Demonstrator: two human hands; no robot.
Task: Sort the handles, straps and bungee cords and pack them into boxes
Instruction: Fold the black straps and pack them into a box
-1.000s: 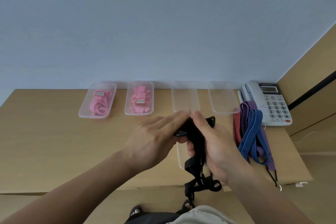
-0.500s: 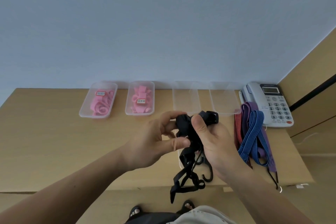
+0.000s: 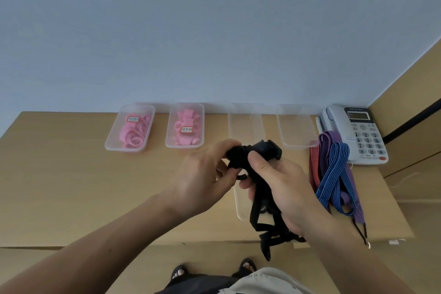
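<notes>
Above the pale wooden worktop, a black strap is held bunched between both hands, the left hand pinching its folded top and the right hand curled round it, apparently to compact it for the clear box lying just beneath.

A: Checked black strap?
B: Looked like matt woven cloth; buckle in smooth hard plastic w/ slight sheen.
A: Noted boxes & table?
B: Seemed clear, frosted plastic, smooth; wood-grain top, matt. Saw bungee cords in ribbed striped fabric, phone in semi-gloss white plastic.
</notes>
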